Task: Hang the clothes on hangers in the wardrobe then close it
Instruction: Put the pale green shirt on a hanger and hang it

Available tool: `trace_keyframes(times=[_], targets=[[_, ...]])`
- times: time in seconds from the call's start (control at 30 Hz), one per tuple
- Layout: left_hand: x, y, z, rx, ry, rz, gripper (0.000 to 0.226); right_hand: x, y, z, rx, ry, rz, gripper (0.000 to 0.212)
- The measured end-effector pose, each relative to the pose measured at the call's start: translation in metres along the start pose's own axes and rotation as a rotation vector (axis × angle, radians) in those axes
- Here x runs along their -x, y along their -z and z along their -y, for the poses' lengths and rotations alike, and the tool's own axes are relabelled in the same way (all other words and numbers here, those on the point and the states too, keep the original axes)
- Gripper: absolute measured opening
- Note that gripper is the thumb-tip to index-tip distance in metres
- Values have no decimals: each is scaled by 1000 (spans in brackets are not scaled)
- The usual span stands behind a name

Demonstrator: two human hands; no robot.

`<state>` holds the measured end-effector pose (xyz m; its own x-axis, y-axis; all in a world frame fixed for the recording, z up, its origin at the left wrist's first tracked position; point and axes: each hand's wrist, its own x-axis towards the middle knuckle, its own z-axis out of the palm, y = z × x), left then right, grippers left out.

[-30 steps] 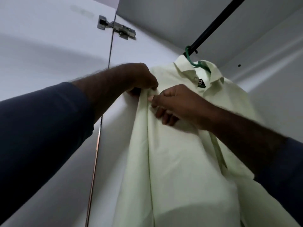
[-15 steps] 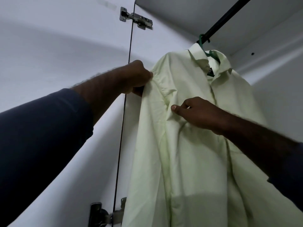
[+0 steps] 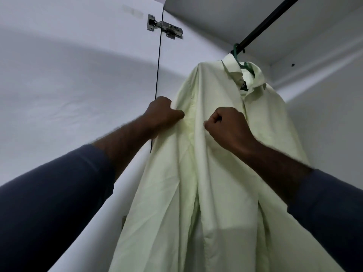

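Note:
A pale green shirt (image 3: 220, 173) hangs on a green hanger (image 3: 242, 63) hooked over the black rail (image 3: 261, 29) inside the white wardrobe. My left hand (image 3: 164, 114) grips the shirt's left side below the shoulder. A little to its right, my right hand (image 3: 225, 125) pinches a fold of the shirt front with curled fingers. Both arms reach upward in dark blue sleeves. The shirt's lower hem runs out of the frame.
The open wardrobe door (image 3: 78, 85) stands at the left, held by a metal hinge (image 3: 165, 29). The wardrobe's top panel (image 3: 216, 14) is overhead and its white inner wall (image 3: 324, 107) lies to the right of the shirt.
Both hands have slid lower on the shirt and come level with each other. My right hand has closed tighter on the fabric. The view has pulled back from the shirt.

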<state>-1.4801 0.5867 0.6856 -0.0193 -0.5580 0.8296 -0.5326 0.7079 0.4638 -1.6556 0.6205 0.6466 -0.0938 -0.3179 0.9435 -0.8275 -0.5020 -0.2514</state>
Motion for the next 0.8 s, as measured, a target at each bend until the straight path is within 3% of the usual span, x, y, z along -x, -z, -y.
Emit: trace_keyframes(times=[0.03, 0.1, 0.17, 0.23, 0.3, 0.37, 0.43, 0.6, 0.8], targets=[[6, 1, 0, -50, -67, -75, 23, 3, 2, 8, -104, 12, -29, 22], [31, -1, -10, -43, -230, -108, 18, 4, 8, 32, -370, -47, 105, 44], [59, -10, -27, 88, -368, 37, 17, -4, 14, 47, -477, -154, 265, 61], [80, -19, -38, 260, -379, 217, 17, -20, 24, 53, -432, -177, 282, 44], [81, -18, -38, 327, -370, 168, 13, -39, 43, 50, -373, -186, 255, 11], [63, -12, -30, 330, -359, -1, 14, -60, 64, 39, -365, -244, 267, 18], [37, -9, -19, 309, -270, -41, 11, -77, 82, 28, -360, -299, 249, 26], [4, -30, -5, 321, 19, 397, 52, -99, 104, 12, -216, -296, 170, 31], [37, -57, 2, 492, -136, 592, 77, -106, 111, 5, 77, -131, 123, 28]])
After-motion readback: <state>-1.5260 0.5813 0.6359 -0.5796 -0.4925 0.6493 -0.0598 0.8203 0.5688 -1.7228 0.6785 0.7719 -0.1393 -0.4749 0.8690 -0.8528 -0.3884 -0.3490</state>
